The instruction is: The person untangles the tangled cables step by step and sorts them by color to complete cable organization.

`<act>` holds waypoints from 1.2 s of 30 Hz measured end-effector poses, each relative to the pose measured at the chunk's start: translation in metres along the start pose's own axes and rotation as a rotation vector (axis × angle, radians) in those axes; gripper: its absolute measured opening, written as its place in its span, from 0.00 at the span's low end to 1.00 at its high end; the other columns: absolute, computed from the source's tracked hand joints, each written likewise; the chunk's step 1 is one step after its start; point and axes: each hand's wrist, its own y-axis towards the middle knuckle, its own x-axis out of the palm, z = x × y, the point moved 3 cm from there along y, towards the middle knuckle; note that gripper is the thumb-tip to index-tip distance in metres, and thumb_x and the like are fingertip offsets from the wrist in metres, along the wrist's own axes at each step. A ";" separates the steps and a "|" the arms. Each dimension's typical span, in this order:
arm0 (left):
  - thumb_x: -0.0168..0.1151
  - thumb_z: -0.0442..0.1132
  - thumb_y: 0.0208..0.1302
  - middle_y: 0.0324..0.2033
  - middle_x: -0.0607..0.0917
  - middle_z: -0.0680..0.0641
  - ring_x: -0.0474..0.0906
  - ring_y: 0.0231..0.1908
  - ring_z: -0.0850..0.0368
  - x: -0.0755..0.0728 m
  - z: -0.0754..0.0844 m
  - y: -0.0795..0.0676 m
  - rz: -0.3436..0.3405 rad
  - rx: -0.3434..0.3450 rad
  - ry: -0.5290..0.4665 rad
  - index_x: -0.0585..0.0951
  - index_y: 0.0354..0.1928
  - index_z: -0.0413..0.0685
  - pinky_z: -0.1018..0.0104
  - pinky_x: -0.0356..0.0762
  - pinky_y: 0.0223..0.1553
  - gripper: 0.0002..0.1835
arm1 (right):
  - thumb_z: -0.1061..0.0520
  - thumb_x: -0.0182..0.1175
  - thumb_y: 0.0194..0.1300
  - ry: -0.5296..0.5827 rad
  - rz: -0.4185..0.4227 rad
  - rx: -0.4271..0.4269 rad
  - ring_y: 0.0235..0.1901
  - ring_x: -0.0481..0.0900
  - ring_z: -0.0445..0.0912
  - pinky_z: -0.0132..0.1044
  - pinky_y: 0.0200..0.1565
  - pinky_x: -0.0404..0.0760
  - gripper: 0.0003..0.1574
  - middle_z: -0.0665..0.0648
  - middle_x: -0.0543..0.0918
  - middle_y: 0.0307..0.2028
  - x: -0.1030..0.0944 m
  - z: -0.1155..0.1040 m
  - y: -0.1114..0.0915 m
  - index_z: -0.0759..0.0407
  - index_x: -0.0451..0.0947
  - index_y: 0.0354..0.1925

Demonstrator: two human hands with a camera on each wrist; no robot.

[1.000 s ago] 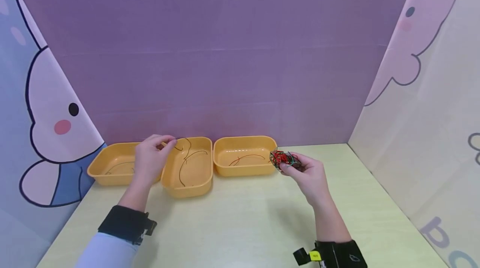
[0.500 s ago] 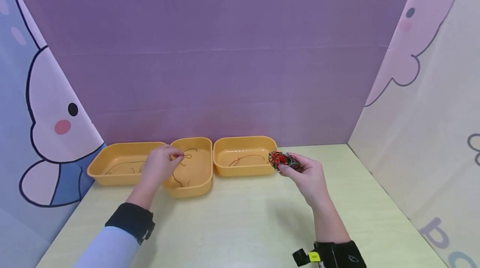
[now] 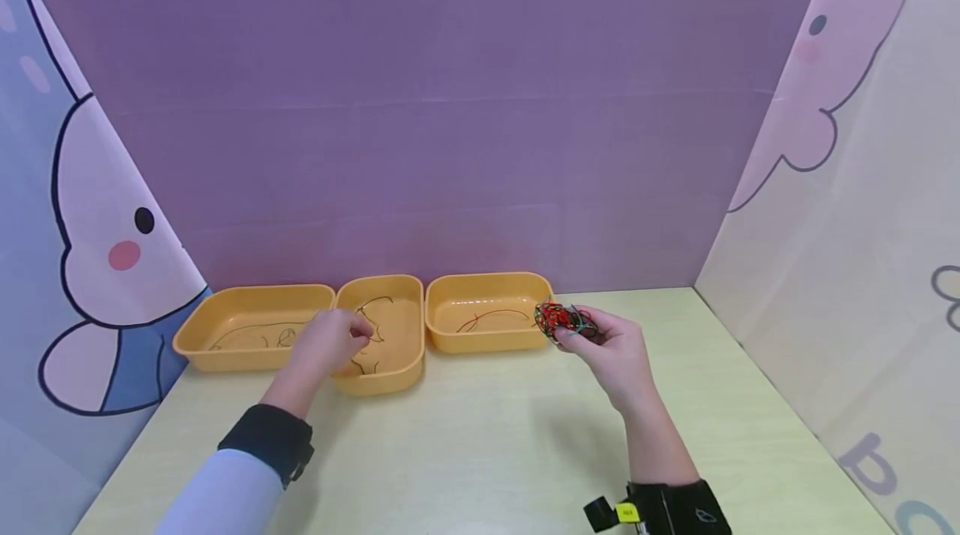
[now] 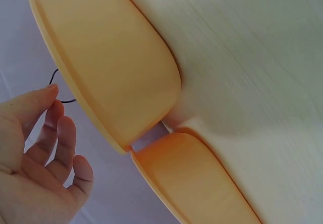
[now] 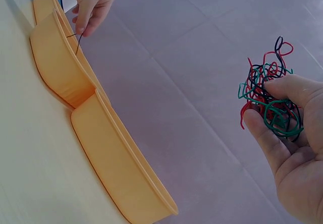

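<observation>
1. Held up in the right hand (image 3: 609, 345): a messy wire ball (image 5: 270, 95), gripped between thumb and bent fingers.
2. High above the table (image 3: 465, 443), near the back edge, just past the right tray (image 3: 491, 342) on the side of the back right corner.
3. All tangled like a bird's nest, in 3 colours: red, green and black. Thin, smooth and bendy, with lots of little curls.
4. At the top, red and black loops sticking out. Lower down, round green rings side by side. On the side away from the palm, a loose red end hanging down.
5. In the left hand (image 3: 330, 342): 1 thin black wire (image 5: 78, 45), pinched by thumb and finger, with 2 bent bits poking out. Held over the left edge of the middle tray (image 3: 378, 385).
6. Along the back edge of the table, 3 yellow trays in a row, with the left tray (image 3: 225, 361) nearest the back left corner.
7. Inside the left tray, a long green wire (image 3: 255, 327) and some small curly bits. In the middle tray, dark wires (image 3: 377, 298). In the right tray, red wires (image 3: 498, 311), thin and curved.
8. Behind the table's back edge, a purple wall (image 3: 450, 118).
</observation>
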 end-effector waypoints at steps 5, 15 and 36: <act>0.63 0.35 0.62 0.40 0.84 0.46 0.77 0.38 0.50 -0.003 0.000 -0.003 0.021 0.002 -0.017 0.85 0.44 0.48 0.50 0.77 0.42 0.09 | 0.69 0.65 0.58 -0.024 -0.004 -0.020 0.37 0.82 0.56 0.41 0.40 0.83 0.17 0.64 0.83 0.40 0.004 -0.014 -0.005 0.71 0.79 0.48; 0.64 0.45 0.63 0.39 0.82 0.47 0.76 0.37 0.51 -0.019 0.008 -0.010 0.181 0.026 -0.149 0.82 0.50 0.49 0.53 0.77 0.36 0.15 | 0.64 0.68 0.57 -0.012 -0.008 -0.017 0.37 0.82 0.56 0.41 0.40 0.83 0.19 0.63 0.83 0.41 -0.001 0.005 0.001 0.67 0.80 0.48; 0.71 0.48 0.56 0.44 0.80 0.51 0.77 0.41 0.55 -0.035 0.083 -0.058 0.440 0.251 -0.588 0.77 0.58 0.51 0.51 0.77 0.39 0.27 | 0.67 0.69 0.55 -0.018 -0.102 -0.018 0.36 0.81 0.56 0.42 0.38 0.83 0.19 0.63 0.83 0.40 0.004 0.009 0.001 0.65 0.80 0.47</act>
